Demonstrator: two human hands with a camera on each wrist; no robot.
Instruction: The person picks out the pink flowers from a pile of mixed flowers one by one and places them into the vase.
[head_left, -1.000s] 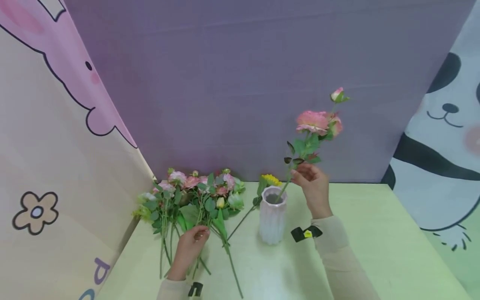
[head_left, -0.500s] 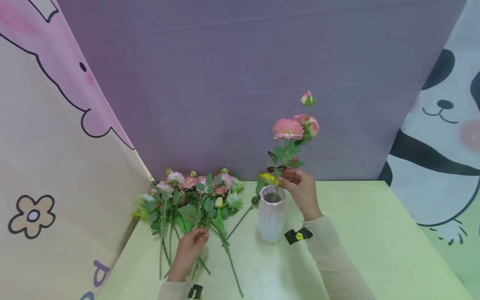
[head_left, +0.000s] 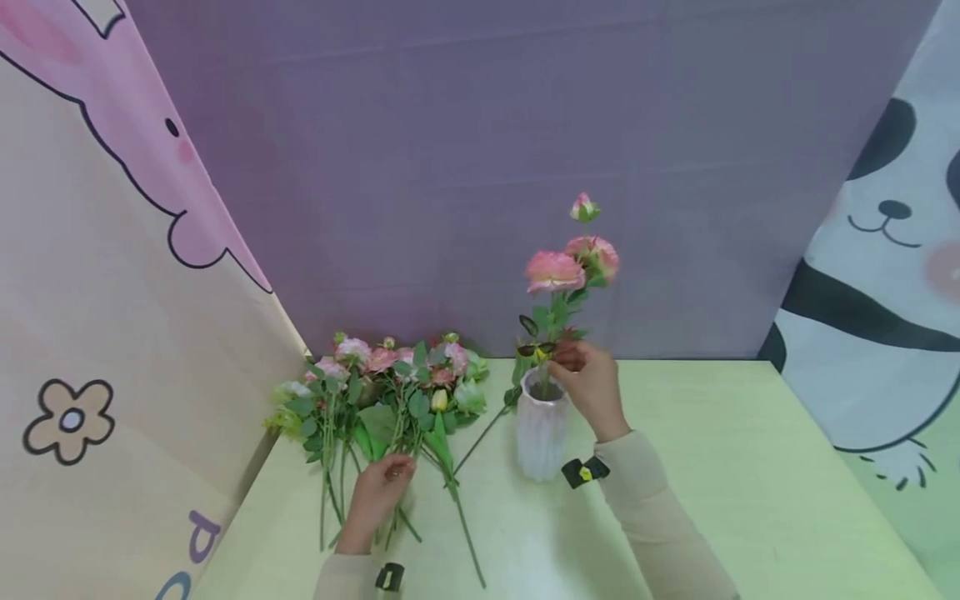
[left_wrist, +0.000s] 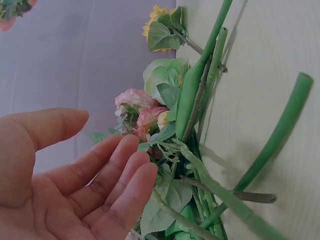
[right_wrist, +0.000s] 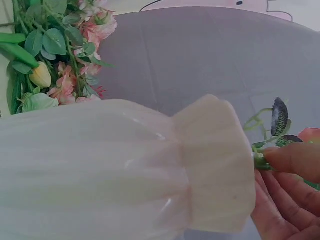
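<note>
My right hand [head_left: 595,390] pinches the green stem of a pink artificial rose [head_left: 555,272], just above the mouth of a white fluted vase [head_left: 542,442]. The stem's lower end is inside the vase, out of sight, and the blooms and bud rise above my hand. In the right wrist view, thumb and fingers meet on the stem [right_wrist: 261,161] right beside the ruffled rim. My left hand [head_left: 378,500] hovers with relaxed fingers by the stems of a heap of artificial flowers [head_left: 382,361]; its palm [left_wrist: 65,200] shows nothing held.
A yellow tulip [head_left: 438,401] lies in the heap, its long stem reaching toward the table's front. Behind the vase lies a sunflower [left_wrist: 161,30], mostly hidden in the head view. A purple backdrop [head_left: 480,167] closes off the table's [head_left: 712,467] back edge.
My right hand has moved left and slightly down with the rose, bringing it more upright over the vase and its stem deeper in. The left hand stays nearly still.
</note>
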